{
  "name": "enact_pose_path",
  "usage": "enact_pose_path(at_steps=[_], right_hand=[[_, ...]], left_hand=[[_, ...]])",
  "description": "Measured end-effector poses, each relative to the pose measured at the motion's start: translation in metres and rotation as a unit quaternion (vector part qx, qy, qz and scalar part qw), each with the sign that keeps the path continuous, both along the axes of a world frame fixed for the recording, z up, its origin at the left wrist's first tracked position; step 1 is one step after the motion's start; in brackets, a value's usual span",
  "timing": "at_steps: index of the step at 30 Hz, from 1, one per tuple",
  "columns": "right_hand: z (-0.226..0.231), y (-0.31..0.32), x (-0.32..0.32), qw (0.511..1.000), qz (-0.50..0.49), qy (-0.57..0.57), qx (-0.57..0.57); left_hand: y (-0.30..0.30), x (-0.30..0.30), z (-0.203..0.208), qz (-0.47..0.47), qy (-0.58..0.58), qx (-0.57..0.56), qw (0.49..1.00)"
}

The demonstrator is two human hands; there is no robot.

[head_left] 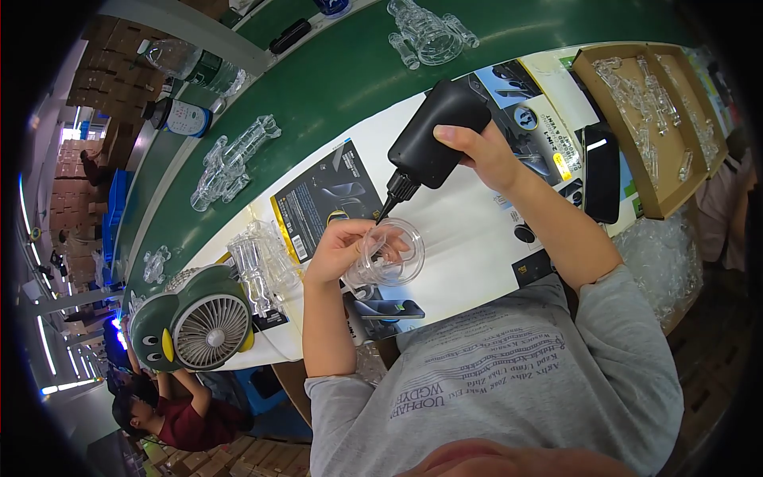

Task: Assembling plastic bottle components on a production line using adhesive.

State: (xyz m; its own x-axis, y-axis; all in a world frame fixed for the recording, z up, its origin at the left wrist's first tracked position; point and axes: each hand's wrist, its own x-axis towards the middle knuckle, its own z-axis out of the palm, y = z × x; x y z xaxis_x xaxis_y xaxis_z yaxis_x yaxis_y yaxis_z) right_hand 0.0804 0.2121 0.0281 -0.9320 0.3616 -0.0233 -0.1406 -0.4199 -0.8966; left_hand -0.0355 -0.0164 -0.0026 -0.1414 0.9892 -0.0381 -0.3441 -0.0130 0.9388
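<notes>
Tilted black bottle (435, 131); clear piece (400, 269).

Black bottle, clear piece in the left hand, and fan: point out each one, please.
Black bottle (424, 137): head view, on the side of its body.
Clear piece (404, 273): head view, on the lower part of its round end.
Fan (202, 325): head view, on its front grille, near the hub.

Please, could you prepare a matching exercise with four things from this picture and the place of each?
Things:
1. black tool with narrow tip
2. clear round part
3. green fan
4. cardboard tray

Places:
A. at far right, holding clear pieces
B. in the left hand
C. at the left, below the picture's middle
D. in the right hand

Pairs: 1-D, 2-B, 3-C, 4-A
</notes>
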Motion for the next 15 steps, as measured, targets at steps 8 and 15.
enact_pose_path(at_steps=[8,15], right_hand=[[-0.0059,0.0048,0.0008,0.998,0.028,-0.014,0.049],[-0.0048,-0.0002,0.003,0.991,-0.024,0.091,0.096]], left_hand=[[-0.0004,0.0022,-0.0008,0.004,-0.008,-0.021,1.0],[-0.0008,0.0012,0.0001,0.02,0.001,-0.036,0.999]])
